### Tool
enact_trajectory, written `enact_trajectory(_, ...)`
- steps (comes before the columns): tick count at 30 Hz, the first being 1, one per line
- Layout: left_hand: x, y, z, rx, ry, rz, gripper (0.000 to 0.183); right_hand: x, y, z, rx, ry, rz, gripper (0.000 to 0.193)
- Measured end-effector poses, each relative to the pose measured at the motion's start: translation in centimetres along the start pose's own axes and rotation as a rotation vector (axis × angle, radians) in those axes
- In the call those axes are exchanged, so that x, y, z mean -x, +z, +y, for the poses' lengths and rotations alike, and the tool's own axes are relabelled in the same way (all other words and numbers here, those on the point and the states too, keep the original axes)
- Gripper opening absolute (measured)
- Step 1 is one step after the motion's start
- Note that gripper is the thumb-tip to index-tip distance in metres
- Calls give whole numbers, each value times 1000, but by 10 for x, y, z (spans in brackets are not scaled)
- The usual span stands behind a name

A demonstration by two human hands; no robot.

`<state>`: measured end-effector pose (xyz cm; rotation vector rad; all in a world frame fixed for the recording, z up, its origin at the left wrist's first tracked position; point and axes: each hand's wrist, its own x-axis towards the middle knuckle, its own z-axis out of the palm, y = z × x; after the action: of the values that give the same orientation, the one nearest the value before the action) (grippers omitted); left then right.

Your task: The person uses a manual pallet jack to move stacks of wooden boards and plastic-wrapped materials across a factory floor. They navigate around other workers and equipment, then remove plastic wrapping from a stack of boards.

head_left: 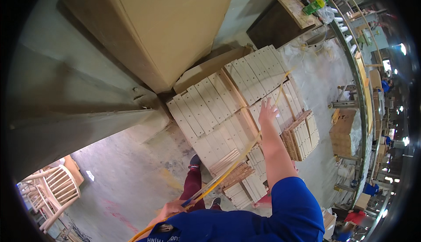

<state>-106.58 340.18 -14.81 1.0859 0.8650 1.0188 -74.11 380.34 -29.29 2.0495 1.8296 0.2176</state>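
Observation:
At my waist, my left hand (173, 208) is closed around a slim grey tube (211, 184) with a blue part near the fingers. A yellow hose (239, 157) runs beside the tube, past that hand and up across the boards. My right hand (267, 113) reaches out over the stacked pale wooden boards (215, 97), fingers stretched and apart. A small white piece shows beside its fingers; whether they touch it I cannot tell. The boards lie in rows with small dark holes near their ends. Shorter bundled slats (301, 136) sit to the right of my right forearm.
A tall tan cardboard box (171, 18) stands behind the boards, near a grey panel (74, 123) at left. A wooden chair frame (61, 189) is at lower left. A cabinet (280, 20) and a roller conveyor (351, 44) stand at right, above a carton (344, 128).

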Motion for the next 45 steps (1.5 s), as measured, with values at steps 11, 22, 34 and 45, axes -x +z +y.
enact_trajectory(11, 25, -5, -9, 127, -235, 99, 25, 2, 52, -114, -1281, 147, -628, 82)
enact_trajectory(22, 36, 0, -16, 335, -327, 259, 22, 91, 112, -148, -484, -109, -453, 73)
enact_trajectory(34, 11, 11, -24, 433, -285, 465, 25, 96, 63, -148, -1982, 765, -1153, 12)
enact_trajectory(45, -136, -11, -20, 272, 115, 496, 28, -103, -89, -138, -2386, 471, -244, 23)
